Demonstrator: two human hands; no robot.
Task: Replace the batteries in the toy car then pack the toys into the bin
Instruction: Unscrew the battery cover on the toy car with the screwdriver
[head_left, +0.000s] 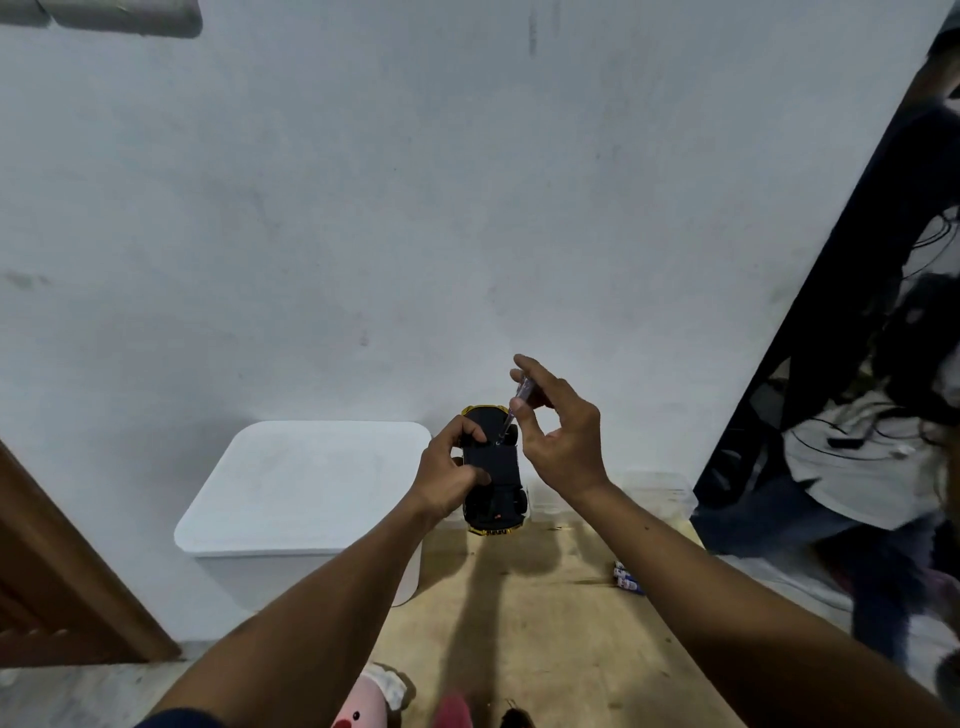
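Note:
A toy car (496, 480) with a black underside and yellow body edges is held upside down above the wooden table. My left hand (451, 470) grips it from the left side, thumb and fingers on the underside. My right hand (558, 431) pinches a small screwdriver (517, 408) with a clear handle, its tip touching the car's underside near the far wheels. A few batteries (626, 577) with blue and red labels lie on the table to the right, partly behind my right forearm.
A white lidded bin (306, 483) stands at the left of the wooden table (524, 623). A clear plastic container (657, 491) sits at the back right. Pink plush toys (363, 712) lie at the near edge. A person stands at the right.

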